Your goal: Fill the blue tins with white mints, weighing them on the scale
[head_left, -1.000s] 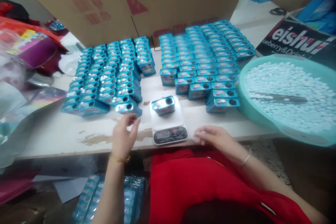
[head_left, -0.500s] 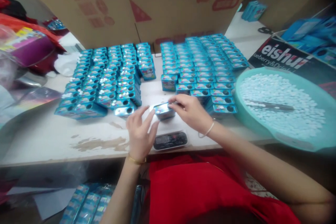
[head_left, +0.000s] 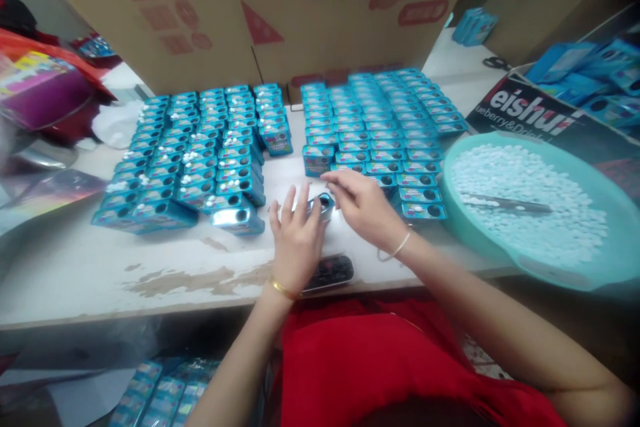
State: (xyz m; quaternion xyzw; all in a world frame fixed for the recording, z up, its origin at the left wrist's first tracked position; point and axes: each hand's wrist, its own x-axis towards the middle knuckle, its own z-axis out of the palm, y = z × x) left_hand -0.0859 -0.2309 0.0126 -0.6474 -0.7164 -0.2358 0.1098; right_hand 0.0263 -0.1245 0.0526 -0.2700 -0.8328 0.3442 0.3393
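Observation:
A small blue tin (head_left: 324, 205) with a dark round opening stands on the white table in front of me. My left hand (head_left: 299, 233) lies over its left part, fingers spread. Just right of the tin is my right hand (head_left: 363, 203), thumb and fingers pinched together; what they hold, if anything, is too small to make out. Below the tin, a black scale (head_left: 334, 271) is partly covered by my left hand. A tin with a shiny top (head_left: 230, 217) stands at the front of the left rows.
Rows of blue tins (head_left: 165, 160) stand left, some with white tablets on top, and more (head_left: 370, 127) stand right. A teal basin (head_left: 465, 227) of white tablets holds a dark strip (head_left: 520, 204). Behind is a large cardboard box (head_left: 210, 13); a black carton (head_left: 550, 113) is at right.
My left hand has moved right and forward, over the small tin and part of the scale. The tin's dark opening now shows. The whole view has shifted slightly.

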